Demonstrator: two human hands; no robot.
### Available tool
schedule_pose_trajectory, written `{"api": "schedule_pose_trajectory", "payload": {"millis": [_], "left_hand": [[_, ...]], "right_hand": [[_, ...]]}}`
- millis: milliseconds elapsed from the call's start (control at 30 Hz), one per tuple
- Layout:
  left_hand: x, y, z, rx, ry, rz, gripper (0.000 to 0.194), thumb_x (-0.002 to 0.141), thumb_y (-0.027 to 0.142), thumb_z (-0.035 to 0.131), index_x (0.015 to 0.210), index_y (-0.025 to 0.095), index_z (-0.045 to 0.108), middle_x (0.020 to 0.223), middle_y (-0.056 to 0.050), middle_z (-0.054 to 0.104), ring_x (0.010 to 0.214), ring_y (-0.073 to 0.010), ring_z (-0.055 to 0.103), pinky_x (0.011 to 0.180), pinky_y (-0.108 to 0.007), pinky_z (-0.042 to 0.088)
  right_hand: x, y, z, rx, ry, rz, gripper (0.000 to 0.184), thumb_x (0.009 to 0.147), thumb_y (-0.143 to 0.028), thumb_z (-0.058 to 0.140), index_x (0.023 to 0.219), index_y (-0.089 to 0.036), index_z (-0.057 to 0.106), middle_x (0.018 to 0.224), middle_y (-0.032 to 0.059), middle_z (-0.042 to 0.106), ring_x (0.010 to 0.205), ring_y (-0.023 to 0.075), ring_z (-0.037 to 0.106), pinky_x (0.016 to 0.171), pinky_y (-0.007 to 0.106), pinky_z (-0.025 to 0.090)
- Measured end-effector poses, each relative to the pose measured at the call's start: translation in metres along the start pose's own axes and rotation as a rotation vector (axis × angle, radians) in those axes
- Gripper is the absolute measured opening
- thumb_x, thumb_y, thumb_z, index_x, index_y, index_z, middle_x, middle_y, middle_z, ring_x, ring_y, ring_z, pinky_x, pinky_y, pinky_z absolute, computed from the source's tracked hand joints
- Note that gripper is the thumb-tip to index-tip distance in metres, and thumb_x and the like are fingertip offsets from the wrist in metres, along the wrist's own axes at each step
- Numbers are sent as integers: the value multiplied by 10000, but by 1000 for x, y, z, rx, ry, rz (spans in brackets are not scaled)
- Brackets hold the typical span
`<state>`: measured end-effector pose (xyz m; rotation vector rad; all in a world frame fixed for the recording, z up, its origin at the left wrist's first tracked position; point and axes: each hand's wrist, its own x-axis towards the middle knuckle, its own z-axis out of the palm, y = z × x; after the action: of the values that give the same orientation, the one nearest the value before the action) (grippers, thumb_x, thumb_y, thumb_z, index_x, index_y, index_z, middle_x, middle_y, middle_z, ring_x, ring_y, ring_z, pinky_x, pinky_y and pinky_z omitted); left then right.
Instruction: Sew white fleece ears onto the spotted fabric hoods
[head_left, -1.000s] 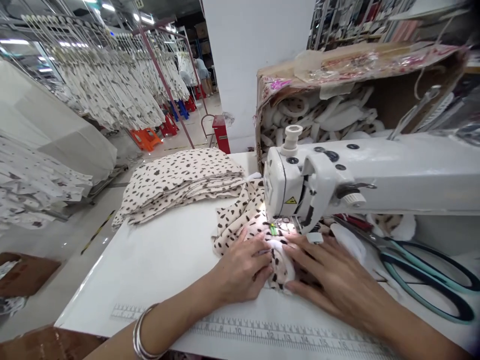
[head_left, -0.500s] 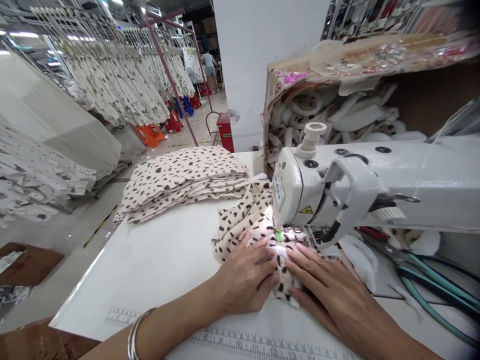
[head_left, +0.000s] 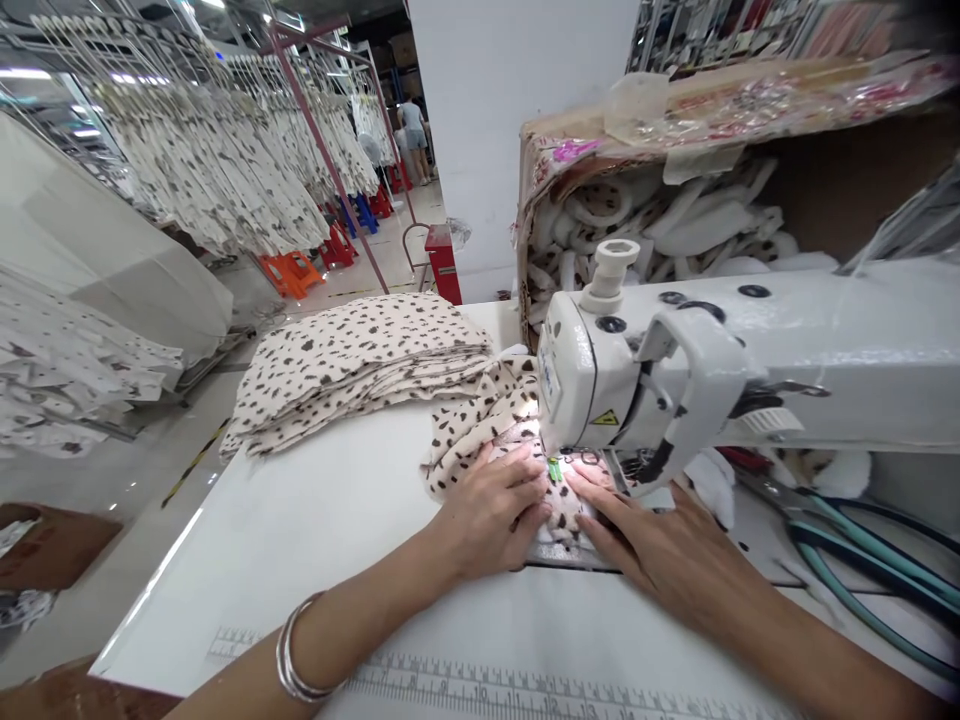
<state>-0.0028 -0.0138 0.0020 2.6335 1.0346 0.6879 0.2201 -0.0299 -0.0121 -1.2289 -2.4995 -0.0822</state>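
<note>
Yr L hand (head_left: 491, 505), fingers close tog., & R hand (head_left: 641, 535), fingers spread, pressed spotted fabric (head_left: 463, 432) by sewing mach. (head_left: 589, 375) head.

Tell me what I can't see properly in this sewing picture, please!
All in the head view:
- Undersides of the left hand and right hand: hidden by the hands themselves.
- Needle tip of the sewing machine: too small, in bright glare.
- Ends of the scissors' handles: cut off by the right edge.
- Bottom of the cardboard box: hidden behind the machine.
</note>
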Motion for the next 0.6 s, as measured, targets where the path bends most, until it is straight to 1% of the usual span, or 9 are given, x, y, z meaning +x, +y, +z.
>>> {"api": "schedule_pose_trajectory", "payload": {"millis": [100,167,267,367,433,600], "left_hand": [[1,-4,2,-18,15,-8,148,938,214,480,974,173,618,1037,-67,673,1074,-238,627,1089,-523,355],[3,-6,4,-26,24,-3,144,934,220,491,973,175,623,1039,-64,674,1085,-244,623,1072,-527,371],[3,-7,4,-32,29,-2,149,933,211,490,986,177,625,1040,-59,672,1083,-242,621,1070,-527,370],[2,-5,4,-30,40,4,150,930,200,489,991,178,624,1043,-61,670,1048,-228,630,1081,-519,358],[2,-4,3,-28,44,2,143,929,198,489,974,177,624,1033,-62,668,1006,-218,639,1085,-518,355],[3,-2,2,16,49,-10,170,940,209,459,911,173,622,980,-73,649,918,-207,643,1055,-538,378]], "right_hand": [[0,0,2,-34,26,21,423,983,-383,295,1206,-210,609,683,29,705,525,203,617,853,544,474],[1,-1,1,-42,29,23,411,979,-373,302,1183,-212,621,707,33,712,499,192,604,874,544,462],[2,-2,-1,-45,19,7,407,974,-359,302,1166,-199,625,778,55,728,524,197,616,884,556,451],[2,-2,-3,-40,25,0,395,971,-354,312,1175,-204,616,752,47,722,578,211,638,875,536,459],[2,-2,-2,-41,19,-5,398,978,-349,298,1177,-210,613,724,34,714,577,203,635,885,521,455],[1,-4,-2,-72,-8,-6,447,1000,-334,233,1107,-191,643,721,34,714,442,153,543,908,524,435]]}}
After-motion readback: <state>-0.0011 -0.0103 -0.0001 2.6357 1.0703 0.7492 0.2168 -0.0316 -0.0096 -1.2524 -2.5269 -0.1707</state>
